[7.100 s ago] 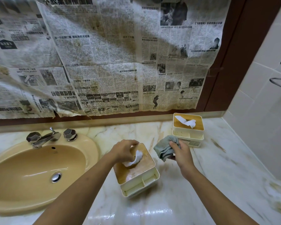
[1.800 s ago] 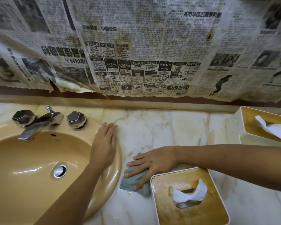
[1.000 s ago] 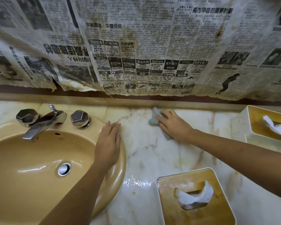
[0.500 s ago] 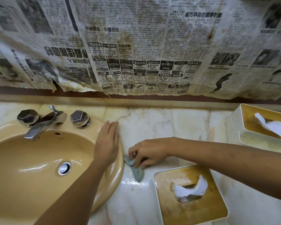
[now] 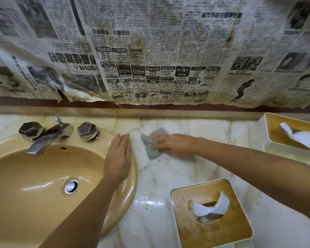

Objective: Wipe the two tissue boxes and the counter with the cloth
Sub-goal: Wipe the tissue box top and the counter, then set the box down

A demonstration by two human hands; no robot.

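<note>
My right hand (image 5: 172,143) presses a grey-green cloth (image 5: 151,145) flat on the marble counter (image 5: 168,176), to the right of the basin and near the back ledge. My left hand (image 5: 117,158) rests flat, fingers together, on the basin's right rim, holding nothing. One tissue box (image 5: 211,230), white with a wooden lid and a tissue poking out, stands at the front right. The second tissue box (image 5: 276,136) of the same kind stands at the back right, partly cut off by the frame.
A tan basin (image 5: 34,185) with a chrome tap (image 5: 47,135) and two knobs fills the left. Stained newspaper (image 5: 150,51) hangs on the wall above a low ledge (image 5: 150,113). A wet sheen lies on the counter near the basin's front right.
My right hand has slid the cloth away from the basin's edge toward the back ledge. Before that it swept back and forth over the same stretch. My left hand stayed on the rim.
</note>
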